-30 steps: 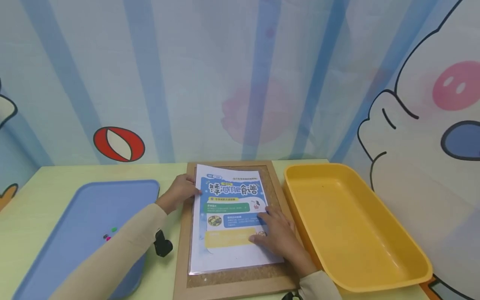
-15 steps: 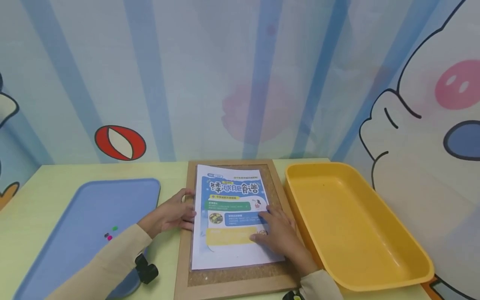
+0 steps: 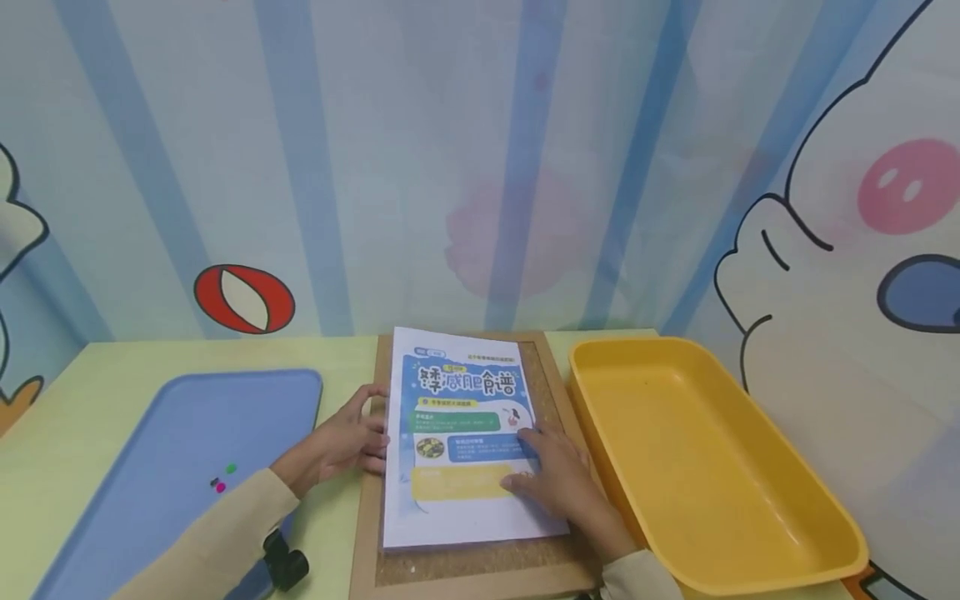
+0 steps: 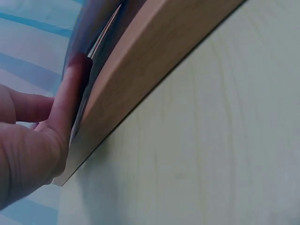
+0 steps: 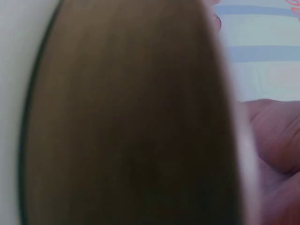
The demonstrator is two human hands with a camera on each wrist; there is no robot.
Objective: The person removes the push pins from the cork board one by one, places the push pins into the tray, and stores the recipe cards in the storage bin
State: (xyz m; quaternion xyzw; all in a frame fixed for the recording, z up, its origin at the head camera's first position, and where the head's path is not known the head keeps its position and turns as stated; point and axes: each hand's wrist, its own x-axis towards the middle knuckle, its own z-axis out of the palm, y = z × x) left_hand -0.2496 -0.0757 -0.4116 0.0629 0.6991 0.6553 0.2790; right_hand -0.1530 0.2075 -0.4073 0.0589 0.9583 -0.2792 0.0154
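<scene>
A printed paper sheet (image 3: 465,521) with blue, green and yellow panels lies on a wood-framed cork board (image 3: 431,571). Beside the sheet's left edge is my left hand (image 3: 341,437), its fingertips touching that edge about halfway down. In the left wrist view, a finger (image 4: 65,101) runs along the narrow gap between the sheet and the frame (image 4: 126,75). My right hand (image 3: 558,479) rests on the right side of the sheet, thumb and fingers spread. The right wrist view is mostly filled by a blurred brown frame side (image 5: 136,112); part of the hand shows at right.
A blue tray (image 3: 142,492) with several small coloured bits (image 3: 220,487) stands left of the board. On the right, a deep yellow tray (image 3: 697,467) sits close against the board. Behind the pale table (image 3: 348,354) hangs a printed striped backdrop (image 3: 420,167).
My left hand has slid from the sheet's upper left edge toward me, to about its middle. My right hand has stayed in place. The head view has shifted slightly.
</scene>
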